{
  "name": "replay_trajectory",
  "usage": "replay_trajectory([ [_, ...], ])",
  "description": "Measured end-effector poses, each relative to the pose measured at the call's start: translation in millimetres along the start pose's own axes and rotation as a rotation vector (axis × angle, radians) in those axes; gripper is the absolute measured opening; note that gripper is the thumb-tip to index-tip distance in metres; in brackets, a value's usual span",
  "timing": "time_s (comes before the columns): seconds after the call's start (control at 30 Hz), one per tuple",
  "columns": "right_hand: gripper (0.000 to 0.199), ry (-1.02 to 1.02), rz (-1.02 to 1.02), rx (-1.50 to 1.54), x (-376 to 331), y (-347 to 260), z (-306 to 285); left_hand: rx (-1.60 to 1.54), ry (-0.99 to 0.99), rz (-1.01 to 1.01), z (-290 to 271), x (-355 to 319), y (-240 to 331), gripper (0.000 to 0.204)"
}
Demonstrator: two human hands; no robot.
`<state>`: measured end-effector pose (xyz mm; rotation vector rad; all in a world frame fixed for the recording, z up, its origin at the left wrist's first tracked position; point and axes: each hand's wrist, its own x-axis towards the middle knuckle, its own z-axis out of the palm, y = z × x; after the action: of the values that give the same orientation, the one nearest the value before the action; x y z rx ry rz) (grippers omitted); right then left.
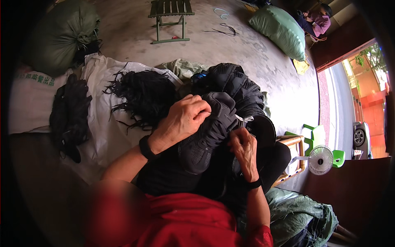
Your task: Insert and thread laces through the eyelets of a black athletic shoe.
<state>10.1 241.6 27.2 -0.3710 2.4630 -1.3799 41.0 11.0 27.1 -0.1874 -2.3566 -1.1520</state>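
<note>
2 hands (187, 117) w/ shoe (210, 136), toe down-left

Head-worn fisheye, steeply downward, seemingly close.

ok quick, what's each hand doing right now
Left hand: closed on the black mesh shoe upper, gripping its top.
Right hand: fingers pinching at the upper's edge near a small white tag.

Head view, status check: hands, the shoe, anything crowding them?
Left hand grips the black shoe on top. Right hand pinches at its white tag. Pile of black laces lies left, apart.
</note>
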Motion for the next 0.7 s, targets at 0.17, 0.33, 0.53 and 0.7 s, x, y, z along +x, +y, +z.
replay_trajectory([
  [0.17,0.015,0.041,-0.009,-0.016,0,3,5,0.153,-0.053,0.028,1,5,8,0.010],
  [0.33,0.015,0.058,-0.021,-0.012,1,5,7,0.298,-0.090,0.097,2,17,20,0.007],
  [0.53,0.016,-0.021,-0.016,-0.100,4,3,-2,1.298,-0.526,0.793,-3,32,59,0.008],
  [0.7,0.023,0.105,-0.319,-0.323,10,-4,-14,0.187,-0.640,0.485,-19,70,-2,0.007],
])
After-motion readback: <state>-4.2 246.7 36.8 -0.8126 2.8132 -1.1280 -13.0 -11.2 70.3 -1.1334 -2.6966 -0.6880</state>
